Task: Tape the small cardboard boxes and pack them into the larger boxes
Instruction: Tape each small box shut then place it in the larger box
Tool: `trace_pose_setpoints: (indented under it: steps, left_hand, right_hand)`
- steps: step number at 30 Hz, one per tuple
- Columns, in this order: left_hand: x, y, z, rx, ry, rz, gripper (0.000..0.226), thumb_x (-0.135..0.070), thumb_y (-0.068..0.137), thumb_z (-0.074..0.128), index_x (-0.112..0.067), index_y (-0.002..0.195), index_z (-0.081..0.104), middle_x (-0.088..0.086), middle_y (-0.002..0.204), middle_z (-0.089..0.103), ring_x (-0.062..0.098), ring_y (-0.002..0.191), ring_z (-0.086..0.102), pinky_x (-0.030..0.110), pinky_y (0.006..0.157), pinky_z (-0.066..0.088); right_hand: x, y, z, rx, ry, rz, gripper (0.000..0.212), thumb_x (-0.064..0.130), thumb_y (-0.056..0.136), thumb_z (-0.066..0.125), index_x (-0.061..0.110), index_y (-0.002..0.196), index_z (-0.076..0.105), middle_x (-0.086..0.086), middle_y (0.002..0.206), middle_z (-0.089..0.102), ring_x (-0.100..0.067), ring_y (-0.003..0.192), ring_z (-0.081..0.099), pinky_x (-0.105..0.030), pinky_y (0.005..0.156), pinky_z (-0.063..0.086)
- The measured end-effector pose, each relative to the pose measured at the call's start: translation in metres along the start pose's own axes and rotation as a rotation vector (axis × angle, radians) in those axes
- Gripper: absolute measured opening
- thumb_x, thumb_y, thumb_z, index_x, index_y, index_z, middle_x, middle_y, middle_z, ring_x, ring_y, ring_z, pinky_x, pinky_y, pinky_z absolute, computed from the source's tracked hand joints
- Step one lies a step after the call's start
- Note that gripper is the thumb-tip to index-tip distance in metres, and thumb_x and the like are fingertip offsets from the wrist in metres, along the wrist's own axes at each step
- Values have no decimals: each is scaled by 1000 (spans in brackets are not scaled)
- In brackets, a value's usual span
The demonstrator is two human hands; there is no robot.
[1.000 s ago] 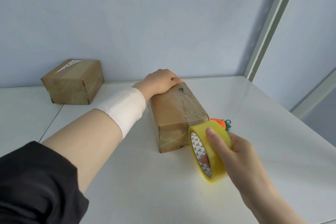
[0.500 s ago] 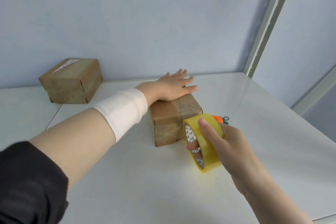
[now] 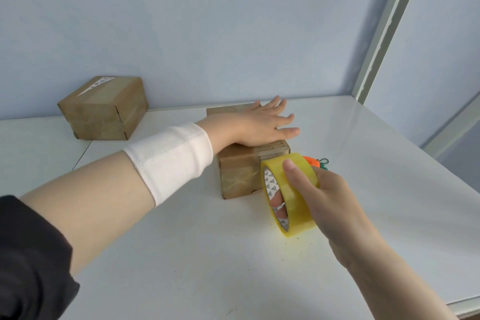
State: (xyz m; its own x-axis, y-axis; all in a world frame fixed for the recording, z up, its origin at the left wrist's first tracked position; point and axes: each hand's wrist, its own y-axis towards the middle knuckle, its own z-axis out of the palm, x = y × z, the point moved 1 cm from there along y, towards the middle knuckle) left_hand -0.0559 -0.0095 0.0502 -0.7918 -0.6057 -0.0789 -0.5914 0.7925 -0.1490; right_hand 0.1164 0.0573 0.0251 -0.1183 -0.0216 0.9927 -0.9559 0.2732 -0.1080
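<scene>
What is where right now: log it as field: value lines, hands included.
left hand: flat, pressing on top of the near box
right hand: grips the yellow tape roll, fingers through its core, by the box's near right corner
far box: back left on the table, white label on top
orange charm: behind the roll, partly hidden

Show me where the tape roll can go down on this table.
Bare tabletop lies this side of the near box, and right of the orange charm up to the edge. Crowded: where the right hand holds the tape roll beside that box.
</scene>
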Motion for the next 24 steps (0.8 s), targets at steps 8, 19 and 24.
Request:
trace_pose_setpoints:
  steps: [8,19,24]
  left_hand:
    - [-15,-8,3,15,-29,98,53,-45,100,17,-22,149,18,2,158,-7,10,142,-20,36,114,-12]
    - [-18,-6,-2,-58,-132,170,50,-40,101,23,-19,147,26,2,158,0,10,144,-14,34,115,-10]
    - [1,5,1,28,-61,16,54,-47,100,19,-22,148,22,6,159,-1,16,145,-13,39,115,-10]
  right_hand:
    - [0,1,0,-2,10,0,26,36,92,51,16,82,64,6,54,69,-1,42,59,-7,38,39]
    - [-4,0,1,20,19,-6,28,36,92,50,13,86,64,1,57,70,-5,44,61,-9,41,41]
    - [-5,0,1,20,33,6,28,36,92,51,13,83,65,0,57,69,-6,44,61,-9,41,41]
